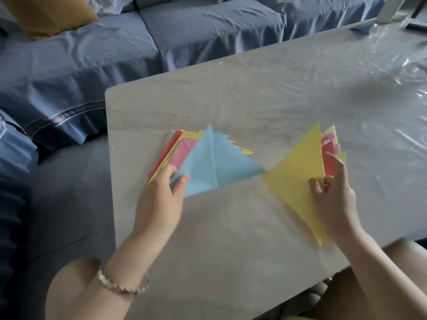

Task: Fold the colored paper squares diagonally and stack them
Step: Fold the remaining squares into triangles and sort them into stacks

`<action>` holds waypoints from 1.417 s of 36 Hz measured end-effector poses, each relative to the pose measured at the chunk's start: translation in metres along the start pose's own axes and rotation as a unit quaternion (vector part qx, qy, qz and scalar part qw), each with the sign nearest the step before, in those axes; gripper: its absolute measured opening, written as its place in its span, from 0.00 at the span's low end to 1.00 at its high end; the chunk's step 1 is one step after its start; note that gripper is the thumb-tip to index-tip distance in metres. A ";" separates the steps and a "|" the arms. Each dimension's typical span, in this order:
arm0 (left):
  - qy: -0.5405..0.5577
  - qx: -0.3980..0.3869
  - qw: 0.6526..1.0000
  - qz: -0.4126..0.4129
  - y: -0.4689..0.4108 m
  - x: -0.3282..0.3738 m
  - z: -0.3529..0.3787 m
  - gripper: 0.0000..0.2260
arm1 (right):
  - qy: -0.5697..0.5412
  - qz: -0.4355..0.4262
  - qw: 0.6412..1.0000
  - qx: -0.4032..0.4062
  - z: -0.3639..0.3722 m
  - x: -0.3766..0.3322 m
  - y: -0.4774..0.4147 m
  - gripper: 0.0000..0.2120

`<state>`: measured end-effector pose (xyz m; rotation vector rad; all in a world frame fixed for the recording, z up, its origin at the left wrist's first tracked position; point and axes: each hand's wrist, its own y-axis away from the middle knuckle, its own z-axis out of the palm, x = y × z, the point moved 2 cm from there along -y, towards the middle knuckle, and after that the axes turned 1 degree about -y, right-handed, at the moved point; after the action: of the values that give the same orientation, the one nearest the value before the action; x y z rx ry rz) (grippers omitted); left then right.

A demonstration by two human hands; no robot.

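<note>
Blue paper (215, 162), pinched at a corner by the left hand (159, 199), lies over the left stack (182, 150); the right hand (332, 197) pinches yellow paper (298, 172) beside the right stack (329, 146) on the worktop (231, 227).

1. The left triangle (215, 162) is light blue, the right triangle (298, 167) yellow.
2. The left stack (182, 148) shows pink, red, yellow and green edges.
3. The counter (231, 100) is pale grey, faintly veined.
4. The far sofa cover (115, 54) is blue.
</note>
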<state>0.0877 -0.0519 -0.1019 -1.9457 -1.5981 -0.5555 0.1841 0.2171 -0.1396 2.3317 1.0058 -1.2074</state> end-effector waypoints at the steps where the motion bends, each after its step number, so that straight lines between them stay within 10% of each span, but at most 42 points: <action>1: -0.011 0.014 1.000 -0.008 -0.011 -0.005 -0.004 0.06 | -0.014 0.003 1.000 -0.009 0.003 -0.002 0.004 0.21; 10: -0.191 -0.002 0.981 -0.032 -0.048 -0.042 0.005 0.19 | -0.088 0.072 0.980 -0.161 0.058 -0.016 0.055 0.17; 16: 0.024 -0.182 0.975 -0.129 0.009 -0.024 0.035 0.24 | -0.137 0.106 0.954 -0.244 0.089 -0.030 0.080 0.22; 21: -0.074 -0.170 0.982 -0.036 0.039 -0.028 0.048 0.24 | 0.048 0.015 0.947 -0.316 0.081 -0.039 0.087 0.21; 29: -0.119 -0.144 0.942 0.279 0.076 -0.024 0.077 0.17 | 0.228 -0.352 0.889 -0.184 0.074 -0.015 0.081 0.18; 51: -0.084 -0.172 0.936 0.297 0.093 -0.083 0.030 0.20 | 0.309 -0.340 0.874 -0.161 0.036 0.034 0.029 0.28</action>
<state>0.1602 -0.1068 -0.1917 -2.6487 -0.9494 -0.4394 0.1981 0.1914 -0.1891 2.1666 2.1839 -0.3610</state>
